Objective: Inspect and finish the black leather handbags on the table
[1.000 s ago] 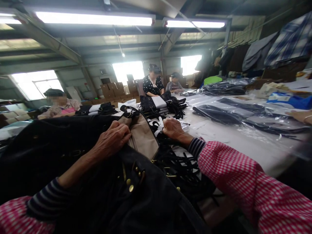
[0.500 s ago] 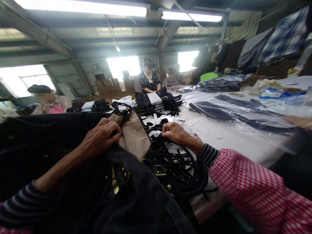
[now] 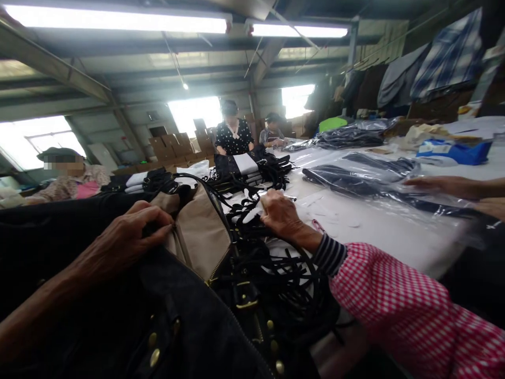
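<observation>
A large black handbag (image 3: 205, 321) lies unzipped in front of me, with its beige lining (image 3: 203, 231) showing. My left hand (image 3: 136, 231) is closed on the far-left edge of the bag's opening, thumb against fingers. Beyond the bag, my right hand (image 3: 279, 213) is closed over a heap of black straps (image 3: 284, 268) and small white pieces (image 3: 252, 215). What its fingers hold, if anything, is hidden. Brass buckles and studs show on the black material.
Bundled black bags with white wraps (image 3: 244, 164) lie beyond my hands. On the right, another person's hand (image 3: 437, 184) touches dark goods in clear plastic (image 3: 355, 181) on the white table (image 3: 379, 247). A blue packet (image 3: 453, 150) lies behind. Several people sit around.
My left hand has pulled the bag's edge left and the opening shows wider. My right hand has turned slightly over the white pieces. Another person's hand has reached further in from the right.
</observation>
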`<state>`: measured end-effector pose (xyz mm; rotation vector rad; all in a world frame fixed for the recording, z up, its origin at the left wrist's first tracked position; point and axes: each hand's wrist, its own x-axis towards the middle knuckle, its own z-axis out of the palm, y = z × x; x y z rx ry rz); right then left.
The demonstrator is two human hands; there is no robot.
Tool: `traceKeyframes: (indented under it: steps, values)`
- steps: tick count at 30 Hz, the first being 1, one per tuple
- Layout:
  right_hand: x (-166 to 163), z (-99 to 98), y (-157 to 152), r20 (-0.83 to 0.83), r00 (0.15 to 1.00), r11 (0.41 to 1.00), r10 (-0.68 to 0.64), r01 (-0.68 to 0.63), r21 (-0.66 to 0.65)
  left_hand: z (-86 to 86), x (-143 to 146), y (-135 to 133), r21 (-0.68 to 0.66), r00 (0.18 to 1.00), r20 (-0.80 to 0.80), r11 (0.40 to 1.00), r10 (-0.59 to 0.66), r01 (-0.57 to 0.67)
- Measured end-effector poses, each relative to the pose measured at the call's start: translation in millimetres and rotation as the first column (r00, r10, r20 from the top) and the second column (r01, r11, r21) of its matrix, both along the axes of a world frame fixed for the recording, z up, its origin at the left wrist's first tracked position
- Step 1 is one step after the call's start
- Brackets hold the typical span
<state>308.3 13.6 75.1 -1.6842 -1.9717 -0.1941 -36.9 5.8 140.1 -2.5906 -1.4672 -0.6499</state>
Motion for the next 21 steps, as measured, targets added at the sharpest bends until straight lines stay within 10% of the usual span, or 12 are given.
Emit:
traceKeyframes:
  steps: [9, 16, 21]
  values:
    - [71, 24.1, -37, -0.279, 0.96, 0.963, -0.026, 0.099, 0.252, -3.3, 4, 0, -0.027, 1.0, 0.006, 1.0, -0.01, 0.011]
    - [109, -39.9, -105, -0.595, 0.799, 0.98, -0.094, -0.031, -0.197, -5.3, 6, 1, 0.012, 1.0, -0.008, 1.0, 0.021, -0.021]
    - [126, -60.7, -140, -0.601, 0.781, 0.958, -0.171, -0.011, -0.287, -4.3, 8, 0, 0.014, 1.0, 0.0, 1.0, 0.023, -0.023]
